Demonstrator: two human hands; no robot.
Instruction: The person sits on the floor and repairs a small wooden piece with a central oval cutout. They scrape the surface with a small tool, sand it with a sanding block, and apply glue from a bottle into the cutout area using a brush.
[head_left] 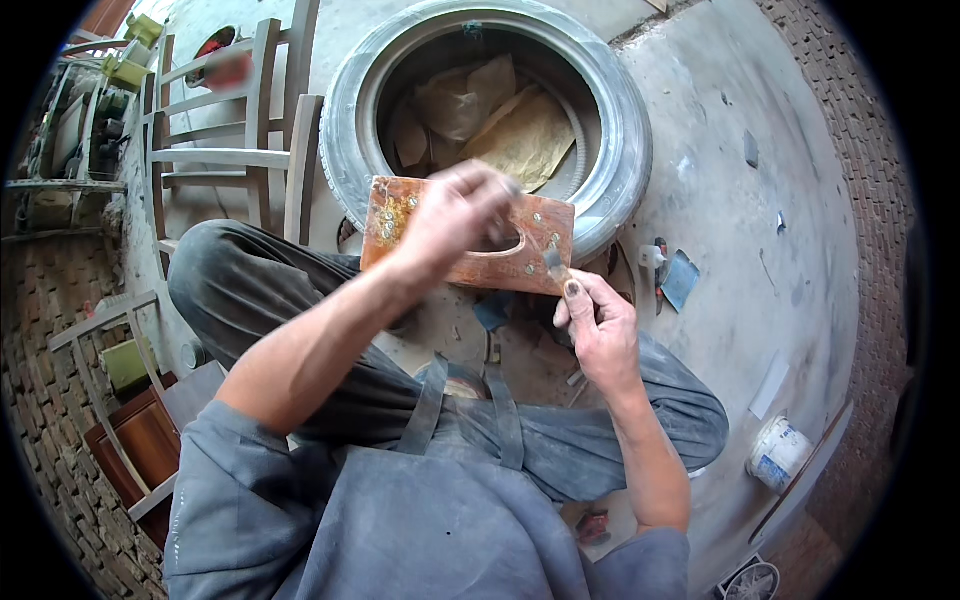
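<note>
A worn reddish-brown wooden board (465,270) with an oval cutout and several screw heads leans at the near rim of a tyre (625,130). My left hand (462,210) is over the board's upper edge, curled and smeared by motion; whether it holds anything cannot be seen. Below the board's right corner my right hand (605,325) pinches a small narrow piece with a dark grey end (554,262) between thumb and fingers. That end lies against or just in front of the board's face; its kind is unclear.
Crumpled yellowish sheets (520,140) lie inside the tyre. Wooden chair frames (225,157) stand at the left. On the floor at right are a blue sheet scrap (680,280), a red-and-black tool (660,270) and a white bucket (780,455). My bent legs flank the board.
</note>
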